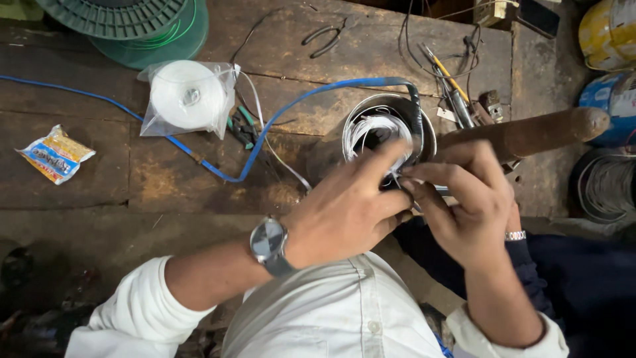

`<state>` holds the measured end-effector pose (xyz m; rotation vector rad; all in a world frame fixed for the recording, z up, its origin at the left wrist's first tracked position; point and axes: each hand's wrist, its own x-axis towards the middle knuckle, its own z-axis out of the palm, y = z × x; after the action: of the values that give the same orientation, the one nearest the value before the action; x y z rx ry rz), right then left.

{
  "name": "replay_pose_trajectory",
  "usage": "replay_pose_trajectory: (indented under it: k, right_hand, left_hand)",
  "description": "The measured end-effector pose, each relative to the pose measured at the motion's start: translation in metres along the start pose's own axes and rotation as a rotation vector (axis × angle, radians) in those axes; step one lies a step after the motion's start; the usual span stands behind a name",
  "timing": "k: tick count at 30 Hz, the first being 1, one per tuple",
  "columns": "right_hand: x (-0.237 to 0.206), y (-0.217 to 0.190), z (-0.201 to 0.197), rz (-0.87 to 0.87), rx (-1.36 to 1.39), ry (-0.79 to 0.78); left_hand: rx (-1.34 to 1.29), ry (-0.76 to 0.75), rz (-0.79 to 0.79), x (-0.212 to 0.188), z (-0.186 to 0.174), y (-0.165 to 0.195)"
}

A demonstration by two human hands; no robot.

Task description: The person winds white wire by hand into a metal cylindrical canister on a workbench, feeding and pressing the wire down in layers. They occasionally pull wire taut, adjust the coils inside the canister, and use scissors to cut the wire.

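Working white wire coils (377,129) inside the round metal core (424,129) on the wooden bench (165,179), left hand (344,212) and right hand (467,205) pinching strands together, likely needing steady tension next.

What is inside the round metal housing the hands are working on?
Coiled white wire lies inside the round metal housing. The left hand and right hand cover its lower half, hiding anything there.
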<state>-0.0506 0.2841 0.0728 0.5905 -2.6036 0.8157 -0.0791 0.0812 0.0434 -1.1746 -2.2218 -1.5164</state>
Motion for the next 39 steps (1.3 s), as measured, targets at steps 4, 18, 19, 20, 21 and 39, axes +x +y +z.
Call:
replay_pose_trajectory:
  k: [4, 18, 19, 20, 21, 39]
  right_hand:
    - [-0.041, 0.017, 0.013, 0.549, 0.150, 0.059]
    - [-0.063, 0.034, -0.004, 0.386, 1.123, 0.226]
    - [-0.057, 0.031, -0.001, 0.386, 1.195, 0.229]
    - [-0.052, 0.029, 0.003, 0.381, 1.268, 0.232]
    - [-0.046, 0.027, 0.007, 0.377, 1.343, 0.232]
    - [-0.027, -0.052, -0.021, 0.213, 0.251, -0.463]
  left_hand:
    - [-0.020, -0.143, -0.027, -0.001, 0.006, -0.009]
    - [0.518, -0.119, 0.097, 0.035, 0.011, -0.065]
    - [0.488, -0.108, 0.073, 0.035, 0.014, -0.067]
    - [0.461, -0.097, 0.051, 0.037, 0.017, -0.068]
    - [0.441, -0.100, -0.001, 0.038, 0.019, -0.068]
    - [0.536, -0.175, -0.129, 0.050, 0.027, -0.055]
